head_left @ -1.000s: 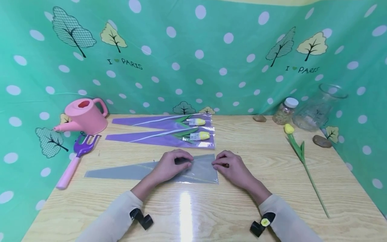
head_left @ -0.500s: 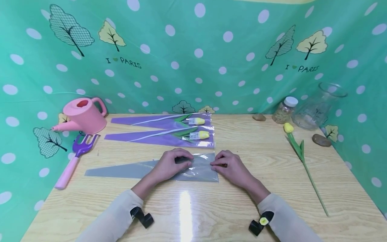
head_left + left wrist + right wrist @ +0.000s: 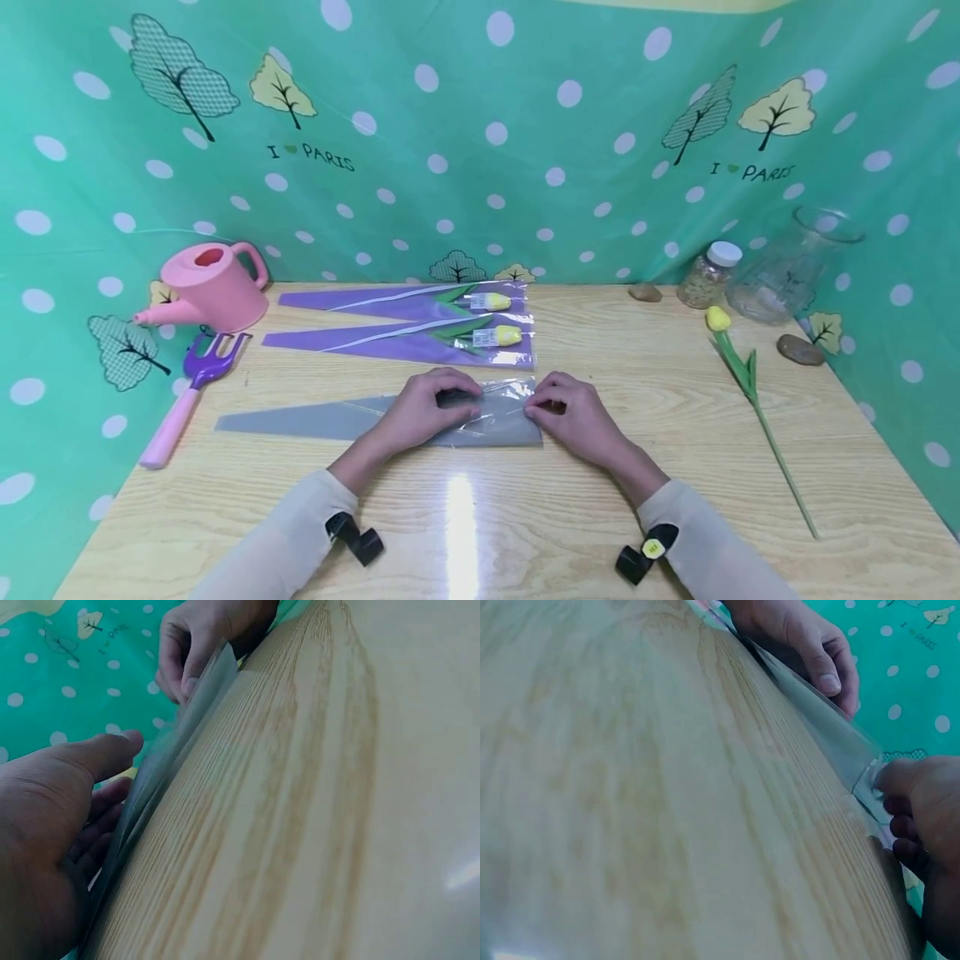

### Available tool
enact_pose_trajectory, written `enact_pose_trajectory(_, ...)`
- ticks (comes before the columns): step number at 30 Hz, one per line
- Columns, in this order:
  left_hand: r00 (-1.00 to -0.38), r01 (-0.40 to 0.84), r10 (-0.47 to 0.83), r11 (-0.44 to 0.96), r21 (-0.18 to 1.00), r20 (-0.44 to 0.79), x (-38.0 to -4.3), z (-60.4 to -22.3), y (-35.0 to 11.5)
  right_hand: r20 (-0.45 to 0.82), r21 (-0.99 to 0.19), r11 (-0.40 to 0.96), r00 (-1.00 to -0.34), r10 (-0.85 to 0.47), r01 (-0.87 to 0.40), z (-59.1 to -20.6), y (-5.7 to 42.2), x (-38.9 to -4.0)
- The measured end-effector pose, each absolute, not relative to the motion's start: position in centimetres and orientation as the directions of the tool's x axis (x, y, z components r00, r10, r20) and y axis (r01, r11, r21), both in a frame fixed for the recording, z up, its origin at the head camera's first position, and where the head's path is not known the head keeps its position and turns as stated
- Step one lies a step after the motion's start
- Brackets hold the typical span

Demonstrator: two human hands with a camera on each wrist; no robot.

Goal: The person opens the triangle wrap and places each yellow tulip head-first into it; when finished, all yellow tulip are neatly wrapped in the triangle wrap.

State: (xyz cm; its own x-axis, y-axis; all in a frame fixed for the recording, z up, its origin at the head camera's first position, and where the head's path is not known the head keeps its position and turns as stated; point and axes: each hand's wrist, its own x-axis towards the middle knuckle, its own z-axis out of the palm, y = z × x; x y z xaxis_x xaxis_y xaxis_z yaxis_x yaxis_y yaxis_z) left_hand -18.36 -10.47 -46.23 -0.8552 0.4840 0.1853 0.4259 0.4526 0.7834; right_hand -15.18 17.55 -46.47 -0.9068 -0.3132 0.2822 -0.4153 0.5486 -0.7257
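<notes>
A long, tapered grey flower sleeve [image 3: 300, 419] with a clear shiny face lies across the table, its wide end to the right. My left hand [image 3: 422, 410] rests on its middle, thumb and fingers apart; in the left wrist view the fingers [image 3: 101, 817] lie against the film. My right hand [image 3: 581, 417] pinches the edge of the wide end between thumb and fingers. That end is lifted a little off the table in the right wrist view, where the sleeve [image 3: 832, 739] shows creased near the thumb.
Two purple sleeves, each with a yellow tulip [image 3: 506, 335], lie behind. At left are a pink watering can [image 3: 213, 287] and a purple-pink hand fork [image 3: 180, 412]. On the right lie a loose tulip [image 3: 757, 408], stones [image 3: 800, 350], a lidded jar [image 3: 705, 279] and a glass vase [image 3: 780, 275].
The wide end of the grey sleeve has risen and buckled slightly, with more glare on its film. Both hands stay in nearly the same places.
</notes>
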Motion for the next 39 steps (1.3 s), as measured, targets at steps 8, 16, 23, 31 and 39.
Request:
enact_pose_trajectory(8,-0.842,0.458,0.5,0.467,0.756,0.202,-18.5,-46.1,-10.5,0.298,-0.763,0.503,-0.912,-0.282,-0.405,-45.4,17.3,-15.2)
enact_pose_trajectory(16,-0.841,0.482,0.495,0.5,0.72,0.219,-18.6,-46.3,-10.9,0.354,-0.755,0.476,-0.891,-0.283,-0.451,-44.6,16.5,-15.7)
enact_pose_trajectory(23,-0.861,0.486,0.43,0.541,0.686,0.271,-18.8,-45.9,-11.2,0.387,-0.756,0.459,-0.884,-0.263,-0.468,-43.9,16.0,-16.1)
enact_pose_trajectory(31,-0.884,0.454,0.36,0.498,0.739,0.3,-18.8,-45.9,-11.4,0.358,-0.841,0.365,-0.917,-0.176,-0.399,-42.6,17.9,-16.2)
enact_pose_trajectory(39,-0.904,0.406,0.325,0.446,0.798,0.279,-19.4,-46.2,-11.6,0.179,-0.921,0.356,-0.983,0.033,-0.155,-42.6,26.6,-15.5)
